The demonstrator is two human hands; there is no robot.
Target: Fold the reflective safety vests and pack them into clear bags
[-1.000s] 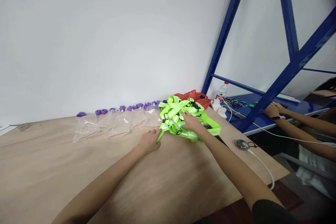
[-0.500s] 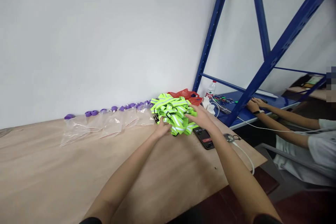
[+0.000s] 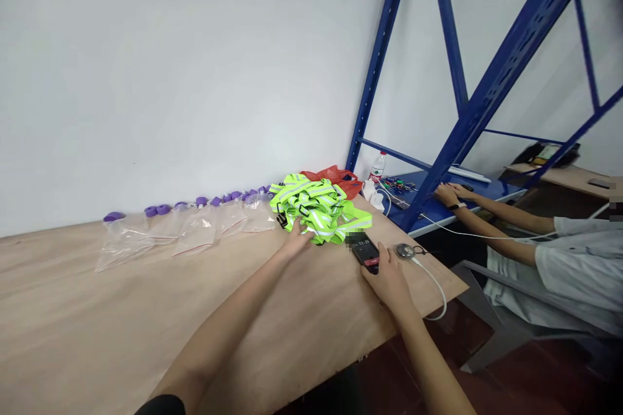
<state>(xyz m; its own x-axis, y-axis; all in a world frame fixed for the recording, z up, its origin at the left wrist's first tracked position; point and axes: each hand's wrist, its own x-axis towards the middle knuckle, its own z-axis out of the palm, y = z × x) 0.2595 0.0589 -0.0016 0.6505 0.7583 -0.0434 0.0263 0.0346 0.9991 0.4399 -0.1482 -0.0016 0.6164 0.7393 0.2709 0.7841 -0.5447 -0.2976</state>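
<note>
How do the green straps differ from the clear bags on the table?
The green straps are bright, opaque and heaped in one tangled pile; the clear bags are see-through, flat and spread in a row. The left hand touches the straps, not the bags. Both lie on the table.

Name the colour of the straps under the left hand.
Neon yellow-green straps with silver-grey reflective stripes, seen in the head view.

Plain white wall (image 3: 195,65) runs behind a light plywood tabletop (image 3: 97,311). Blue steel shelving frame (image 3: 487,97) stands at the right, with a blue shelf surface (image 3: 487,198) beneath. Dark reddish floor (image 3: 511,382) lies below. Lighting even, diffuse.
</note>
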